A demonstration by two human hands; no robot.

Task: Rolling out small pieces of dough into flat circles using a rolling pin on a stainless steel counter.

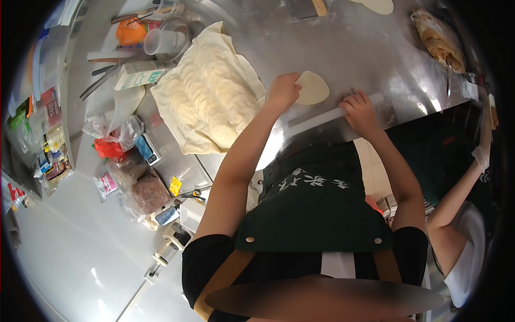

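A flat, pale dough round lies on the steel worktop in front of me. My left hand is closed on its left edge, thumb and fingers pinching it. A white rolling pin lies slantwise just nearer to me than the dough, apart from it. My right hand is closed over the pin toward its right end. Left of my left hand spreads a large cream-coloured sheet with long raised ridges; I cannot tell whether it is cloth or dough.
A scraper with a wooden handle and another dough piece lie at the far edge. A filled bag stands far right. Plastic cups, a carton and bagged goods crowd the left. A co-worker's arm is at right.
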